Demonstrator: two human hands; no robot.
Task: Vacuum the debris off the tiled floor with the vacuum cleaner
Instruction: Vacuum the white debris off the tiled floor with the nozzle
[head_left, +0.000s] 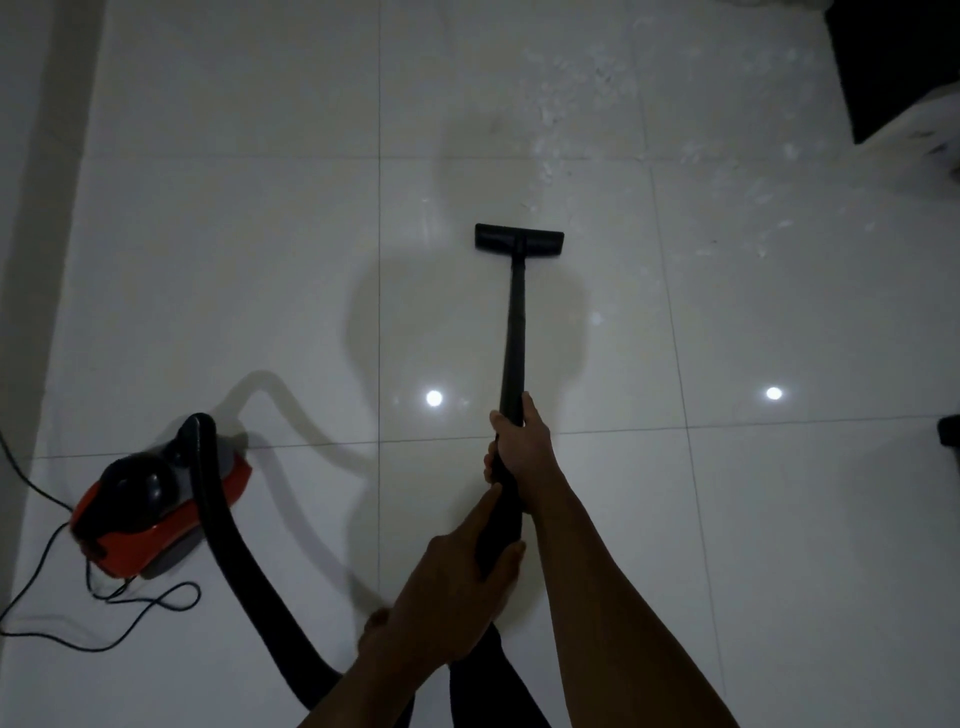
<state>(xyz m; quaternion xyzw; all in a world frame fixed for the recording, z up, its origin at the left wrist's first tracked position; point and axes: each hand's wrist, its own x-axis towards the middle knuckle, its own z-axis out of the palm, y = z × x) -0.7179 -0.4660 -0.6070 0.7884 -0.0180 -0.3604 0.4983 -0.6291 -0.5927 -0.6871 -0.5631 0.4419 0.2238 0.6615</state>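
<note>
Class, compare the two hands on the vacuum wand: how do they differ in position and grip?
The right hand grips higher up the wand, nearer the floor nozzle; the left hand holds the lower end, nearer the person's body. The right hand's fingers wrap around from the right side; the left hand closes on it from the left. Both are bare and shut on the same black wand.

The hose runs behind the left forearm, its join to the wand hidden. A dark object beyond the wand is cut by the frame's right edge. The debris there is too blurred to identify. The cord beside the vacuum cleaner leaves the left edge.
</note>
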